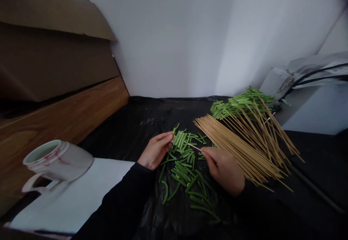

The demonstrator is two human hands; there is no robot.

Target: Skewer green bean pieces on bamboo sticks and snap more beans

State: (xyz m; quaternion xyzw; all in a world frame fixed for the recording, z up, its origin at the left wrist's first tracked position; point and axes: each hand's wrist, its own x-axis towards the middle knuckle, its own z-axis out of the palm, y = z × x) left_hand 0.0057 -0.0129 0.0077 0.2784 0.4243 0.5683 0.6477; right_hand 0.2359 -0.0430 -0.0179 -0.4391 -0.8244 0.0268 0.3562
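Note:
A thin wooden skewer (194, 146) is pinched in my right hand (227, 170) at its near end. Several cut green bean pieces (181, 139) sit side by side across its far part. My left hand (157, 149) is closed, with thumb and fingers pinching a green bean piece (175, 128) at the skewer's tip. Under and between both hands, loose green bean pieces (183, 171) lie scattered on the black plastic sheet (168, 218). To the right of my right hand rests a large bundle of bare skewers (239, 145).
Behind the bundle lies a pile of bean pieces on skewers (241, 102). A stained white mug (62, 160) stands on a white sheet (89, 193) at left. A cardboard box (54, 58) rises behind it. A white wall (174, 37) closes off the back.

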